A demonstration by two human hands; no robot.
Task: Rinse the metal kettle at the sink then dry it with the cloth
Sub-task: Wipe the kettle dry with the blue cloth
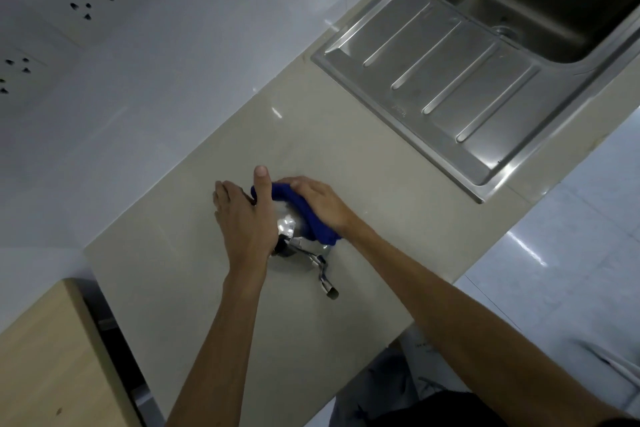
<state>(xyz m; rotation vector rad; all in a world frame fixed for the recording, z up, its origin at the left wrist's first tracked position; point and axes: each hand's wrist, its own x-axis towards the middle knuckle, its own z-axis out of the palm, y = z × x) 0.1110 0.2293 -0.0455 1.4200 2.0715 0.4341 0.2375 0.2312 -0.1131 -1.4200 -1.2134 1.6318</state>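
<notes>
The shiny metal kettle [289,230] stands on the beige countertop [311,135], its spout [327,284] pointing toward me. My left hand [242,218] clasps the kettle's left side, thumb raised over the top. My right hand [318,201] presses a blue cloth [304,211] against the kettle's top and right side. Most of the kettle body is hidden under the hands and cloth.
A stainless steel sink [540,0] with a ribbed draining board [446,76] lies at the upper right. Wall sockets [93,0] sit on the white wall at the left. A wooden cabinet [52,357] is at the lower left. The counter's front edge runs along the right.
</notes>
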